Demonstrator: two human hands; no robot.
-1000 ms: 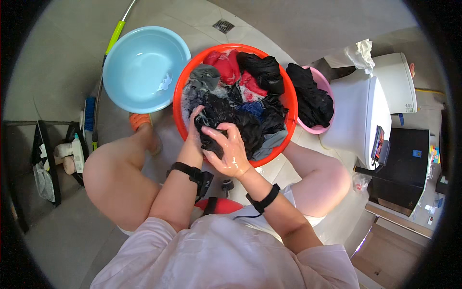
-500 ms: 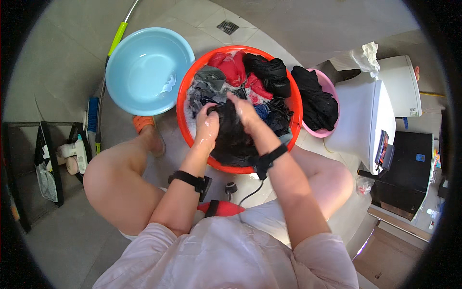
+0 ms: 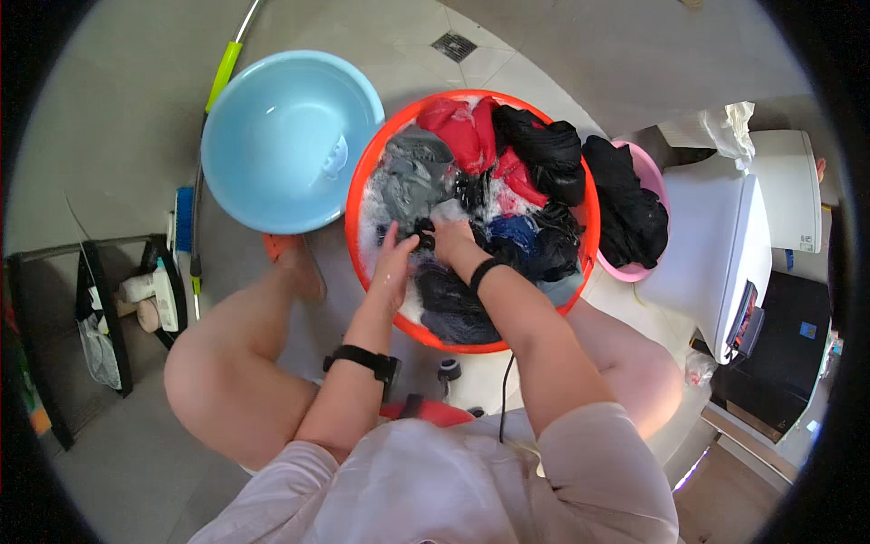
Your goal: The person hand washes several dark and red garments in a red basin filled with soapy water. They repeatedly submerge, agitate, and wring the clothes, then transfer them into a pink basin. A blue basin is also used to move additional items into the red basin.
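Observation:
An orange-red tub (image 3: 594, 213) of soapy water and wet clothes stands in front of me. My left hand (image 3: 391, 272) is at its near left side, fingers curled on a dark piece of a black garment (image 3: 453, 304). Beside it, my right hand (image 3: 453, 240) is closed on the same dark cloth, with whitish suds at its fingertips; part of its grip is hidden. Around my hands lie a grey garment (image 3: 415, 172), a red garment (image 3: 460, 131), a bundled black garment (image 3: 544, 150) and a dark blue piece (image 3: 514, 234).
A light blue basin (image 3: 272, 154) with a little water sits at the left. On the right, a pink basin (image 3: 648, 172) holds black clothes (image 3: 621, 204), beside a white toilet (image 3: 716, 245). A floor drain (image 3: 453, 45) lies beyond. A brush (image 3: 184, 218) and black rack (image 3: 118, 317) stand left.
The lifted black garment has been lowered into the tub. My hands have dropped lower among the clothes. More of the grey garment shows, and the view has shifted slightly.

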